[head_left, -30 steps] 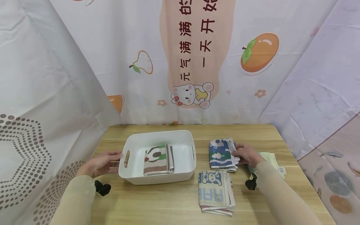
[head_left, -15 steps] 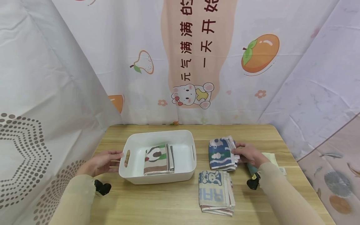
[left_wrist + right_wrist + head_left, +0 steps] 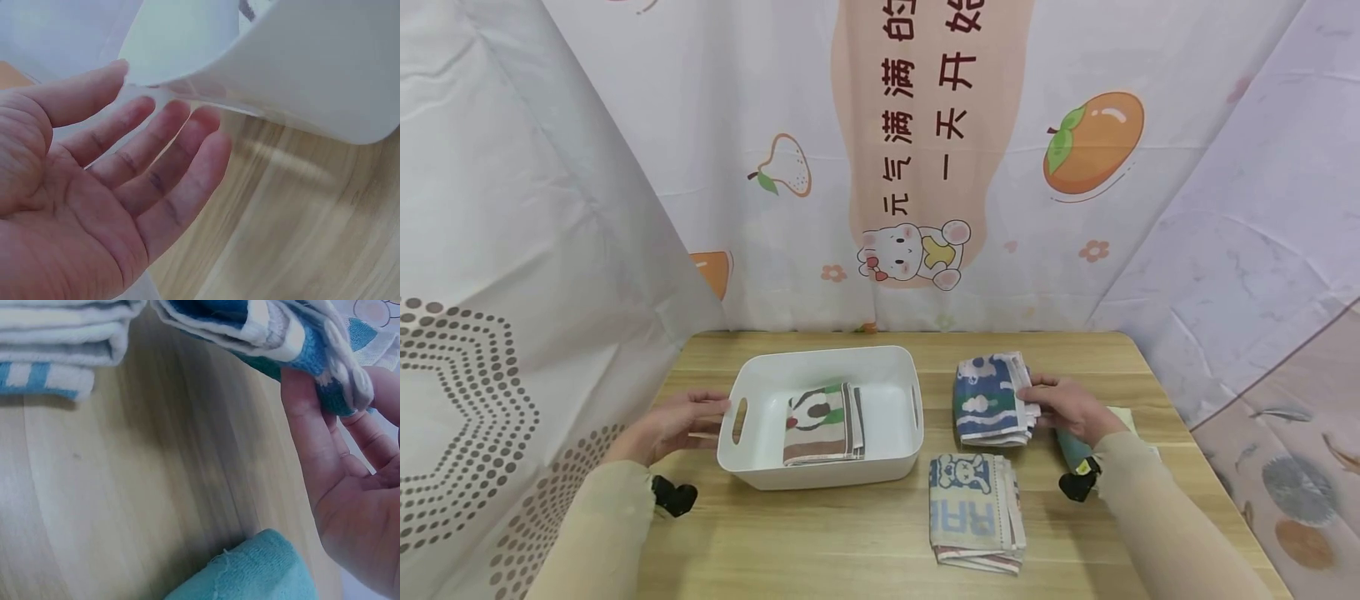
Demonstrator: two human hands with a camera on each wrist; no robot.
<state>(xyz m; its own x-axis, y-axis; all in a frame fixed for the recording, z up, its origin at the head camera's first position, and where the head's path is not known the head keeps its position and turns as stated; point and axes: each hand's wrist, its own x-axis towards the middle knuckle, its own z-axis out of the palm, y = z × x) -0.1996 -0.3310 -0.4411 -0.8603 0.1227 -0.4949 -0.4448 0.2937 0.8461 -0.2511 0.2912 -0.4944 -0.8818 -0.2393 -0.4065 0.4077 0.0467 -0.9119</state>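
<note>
In the head view my right hand (image 3: 1070, 407) pinches the right edge of a folded blue and white towel (image 3: 988, 400). The right wrist view shows its layers (image 3: 294, 344) between thumb and fingers, raised over the wood. My left hand (image 3: 673, 429) is at the left end of a white plastic bin (image 3: 820, 477). Its thumb tip meets the rim (image 3: 169, 80), while the other fingers (image 3: 181, 187) extend loosely beside the wall. Inside the bin lies a folded brown, white and green towel (image 3: 820, 425).
A folded beige and blue towel (image 3: 973, 508) lies in front of the blue one. Partly hidden by the right wrist is a teal and pale yellow cloth (image 3: 1075, 450). Behind the wooden table (image 3: 820, 542) hangs a printed curtain (image 3: 760, 225).
My right hand has lifted the blue towel slightly, and it has shifted toward the back of the table. The left hand and bin stay nearly where they were.
</note>
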